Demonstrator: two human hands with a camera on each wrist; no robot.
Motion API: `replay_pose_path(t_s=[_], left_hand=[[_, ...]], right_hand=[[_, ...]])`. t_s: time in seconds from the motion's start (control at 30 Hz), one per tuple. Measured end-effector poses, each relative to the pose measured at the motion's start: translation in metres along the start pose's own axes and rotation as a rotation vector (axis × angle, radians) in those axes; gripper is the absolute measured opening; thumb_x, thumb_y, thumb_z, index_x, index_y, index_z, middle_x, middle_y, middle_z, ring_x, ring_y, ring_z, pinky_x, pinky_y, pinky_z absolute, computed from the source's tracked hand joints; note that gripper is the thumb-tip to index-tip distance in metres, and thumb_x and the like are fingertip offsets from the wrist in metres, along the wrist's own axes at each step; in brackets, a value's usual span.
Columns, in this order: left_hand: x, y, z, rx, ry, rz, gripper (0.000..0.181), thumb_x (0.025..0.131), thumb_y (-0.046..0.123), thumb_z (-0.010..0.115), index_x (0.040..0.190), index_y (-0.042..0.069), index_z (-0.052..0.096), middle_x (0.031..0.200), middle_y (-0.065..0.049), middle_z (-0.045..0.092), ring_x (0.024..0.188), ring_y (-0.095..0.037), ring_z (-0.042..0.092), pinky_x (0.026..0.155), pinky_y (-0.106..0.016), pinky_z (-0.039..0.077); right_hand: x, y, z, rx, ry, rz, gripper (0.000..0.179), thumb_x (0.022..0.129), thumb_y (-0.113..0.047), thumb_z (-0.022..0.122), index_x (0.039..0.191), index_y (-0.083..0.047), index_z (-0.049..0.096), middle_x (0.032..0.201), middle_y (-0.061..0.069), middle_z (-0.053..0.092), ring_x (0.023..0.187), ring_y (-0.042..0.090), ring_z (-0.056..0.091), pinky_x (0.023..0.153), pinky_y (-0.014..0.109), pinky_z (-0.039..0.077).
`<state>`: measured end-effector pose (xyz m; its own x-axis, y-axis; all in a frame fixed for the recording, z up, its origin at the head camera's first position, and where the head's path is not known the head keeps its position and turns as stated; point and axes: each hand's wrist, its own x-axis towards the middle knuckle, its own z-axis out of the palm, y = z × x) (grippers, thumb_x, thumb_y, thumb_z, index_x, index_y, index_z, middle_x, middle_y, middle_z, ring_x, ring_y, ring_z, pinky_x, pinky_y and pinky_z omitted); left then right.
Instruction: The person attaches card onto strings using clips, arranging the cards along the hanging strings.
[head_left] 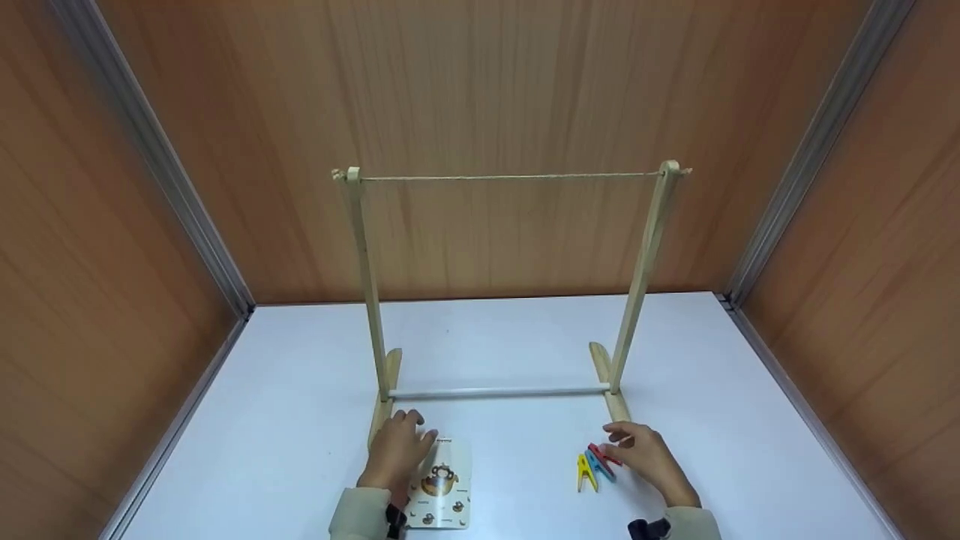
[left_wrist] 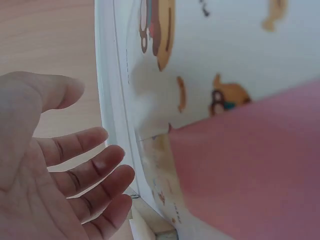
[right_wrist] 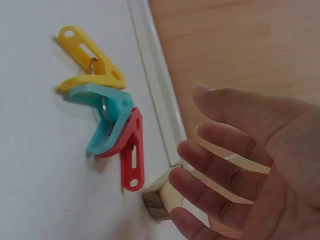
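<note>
My left hand (head_left: 399,454) hovers at the left edge of a white cartoon-printed sheet (head_left: 461,480), its fingers loosely bent and nothing in them. In the left wrist view the same sheet shows brown animal prints, and a pink area (left_wrist: 240,165) covers its lower part. On the other side, my right hand (head_left: 646,456) is beside three plastic clothespins, fingers spread and holding nothing. The yellow clothespin (right_wrist: 87,81), the blue clothespin (right_wrist: 120,120) and the red clothespin (right_wrist: 132,171) lie bunched together, the red one nearest the hand.
Beyond the hands stands a wooden rack with a left post (head_left: 367,277) and a right post (head_left: 637,292). A string (head_left: 510,177) spans their tops, and a white bar (head_left: 499,392) joins them low down. Wood-grain panels (head_left: 495,90) enclose the white table (head_left: 285,420).
</note>
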<state>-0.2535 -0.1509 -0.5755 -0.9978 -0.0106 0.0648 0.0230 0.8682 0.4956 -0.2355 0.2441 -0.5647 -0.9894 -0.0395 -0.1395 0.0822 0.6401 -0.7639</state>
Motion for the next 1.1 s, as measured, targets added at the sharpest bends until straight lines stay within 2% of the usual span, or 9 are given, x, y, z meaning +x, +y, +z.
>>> replay_pose_path(t_s=[0.2,0.47,0.7,0.9,1.1], left_hand=[[-0.002,-0.004,0.002,-0.041,-0.042,-0.004,0.032,0.086,0.03,0.07,0.105,0.004,0.067,0.088,-0.006,0.061,0.076,-0.018,0.055,0.067,-0.038,0.049],[0.0,-0.01,0.004,-0.084,-0.076,-0.014,0.03,0.087,0.031,0.069,0.103,0.005,0.067,0.085,-0.004,0.057,0.076,-0.017,0.052,0.066,-0.035,0.046],[0.0,-0.013,0.008,-0.099,-0.095,-0.016,0.026,0.085,0.029,0.07,0.096,0.005,0.067,0.08,-0.004,0.052,0.074,-0.018,0.047,0.061,-0.032,0.041],[-0.001,-0.013,0.006,-0.115,-0.154,-0.019,0.031,0.082,0.03,0.072,0.101,0.006,0.067,0.084,-0.004,0.053,0.079,-0.019,0.048,0.066,-0.035,0.044],[-0.001,-0.014,0.001,-0.139,-0.202,-0.042,0.04,0.074,0.029,0.08,0.105,0.008,0.066,0.091,-0.005,0.054,0.086,-0.021,0.05,0.077,-0.042,0.048]], right_hand=[[-0.002,0.012,0.003,0.026,-0.035,0.032,0.045,0.08,-0.022,0.077,0.116,0.003,0.064,0.102,0.009,0.067,0.093,0.021,0.062,0.082,0.04,0.052],[-0.005,0.014,0.006,0.006,-0.009,0.079,0.039,0.079,-0.019,0.078,0.113,-0.001,0.067,0.098,0.005,0.067,0.09,0.018,0.06,0.08,0.038,0.051],[-0.007,0.017,0.008,0.016,0.009,0.067,0.038,0.078,-0.013,0.078,0.111,0.001,0.066,0.096,0.005,0.066,0.089,0.018,0.061,0.079,0.037,0.052],[-0.006,0.02,0.011,-0.007,0.019,0.088,0.035,0.077,-0.013,0.079,0.108,0.001,0.068,0.093,0.003,0.067,0.086,0.016,0.059,0.078,0.036,0.051],[-0.006,0.021,0.012,-0.02,0.009,0.106,0.037,0.078,-0.015,0.079,0.11,-0.001,0.067,0.102,0.006,0.067,0.093,0.02,0.061,0.084,0.04,0.051]])
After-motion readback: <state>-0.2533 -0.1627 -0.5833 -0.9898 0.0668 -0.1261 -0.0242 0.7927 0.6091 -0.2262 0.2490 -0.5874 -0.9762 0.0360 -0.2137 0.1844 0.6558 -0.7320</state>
